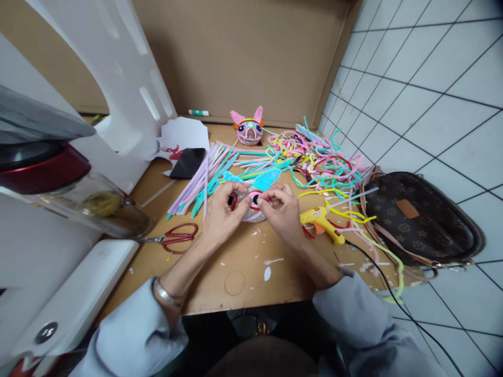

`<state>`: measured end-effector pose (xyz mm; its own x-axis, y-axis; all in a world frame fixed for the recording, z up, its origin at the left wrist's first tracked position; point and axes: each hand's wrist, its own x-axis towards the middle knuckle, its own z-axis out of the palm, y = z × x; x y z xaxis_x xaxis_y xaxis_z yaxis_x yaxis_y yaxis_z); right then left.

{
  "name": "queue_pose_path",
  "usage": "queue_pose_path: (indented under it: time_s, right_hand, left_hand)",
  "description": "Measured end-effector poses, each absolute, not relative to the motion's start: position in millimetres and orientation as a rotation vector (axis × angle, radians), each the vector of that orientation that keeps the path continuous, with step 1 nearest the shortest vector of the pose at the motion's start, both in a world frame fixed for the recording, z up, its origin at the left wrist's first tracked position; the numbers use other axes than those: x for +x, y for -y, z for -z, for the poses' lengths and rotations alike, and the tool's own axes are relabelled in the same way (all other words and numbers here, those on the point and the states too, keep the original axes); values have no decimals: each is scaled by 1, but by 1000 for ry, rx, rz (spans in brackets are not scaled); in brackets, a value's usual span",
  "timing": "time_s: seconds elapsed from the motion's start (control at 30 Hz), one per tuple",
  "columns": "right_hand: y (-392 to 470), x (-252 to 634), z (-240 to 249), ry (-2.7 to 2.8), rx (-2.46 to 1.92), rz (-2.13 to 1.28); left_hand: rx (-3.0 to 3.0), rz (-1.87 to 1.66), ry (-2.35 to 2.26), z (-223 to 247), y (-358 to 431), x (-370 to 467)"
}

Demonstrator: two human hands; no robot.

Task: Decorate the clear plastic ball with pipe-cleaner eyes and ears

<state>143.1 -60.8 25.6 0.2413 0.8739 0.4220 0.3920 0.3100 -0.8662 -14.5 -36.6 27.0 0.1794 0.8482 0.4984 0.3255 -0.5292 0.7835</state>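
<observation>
Both my hands close around a small pipe-cleaner animal head [256,215] at the middle of the table. It has blue fuzzy ears [265,179] and eyes ringed in red and pink. My left hand [225,209] grips its left side, fingers curled beside one dark eye. Thumb and fingertips of my right hand [281,208] pinch at the other eye, a black and white disc [255,199] with a pink and red rim. My fingers hide part of the head. Just right of my right hand lies a yellow hot glue gun [323,224].
Pipe cleaners lie in a bundle [196,183] and a tangled heap [330,162]. A finished-looking pink animal head [249,130] stands behind. Red-handled scissors [178,238], a phone [188,163], a glass jar [98,199] are left; a brown bag [424,214] and glue-gun cord [387,280] right.
</observation>
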Motion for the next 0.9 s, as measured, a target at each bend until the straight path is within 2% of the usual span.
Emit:
queue_pose_path:
  time_s: [0.5,0.9]
  right_hand:
    - [60,146,-26,1361,-1269,-519]
    - [58,146,-22,1364,-1249,-492]
  left_hand:
    - [2039,-1345,-1019,-32,41,-17]
    - [1877,-1372,-976,-24,36,-15]
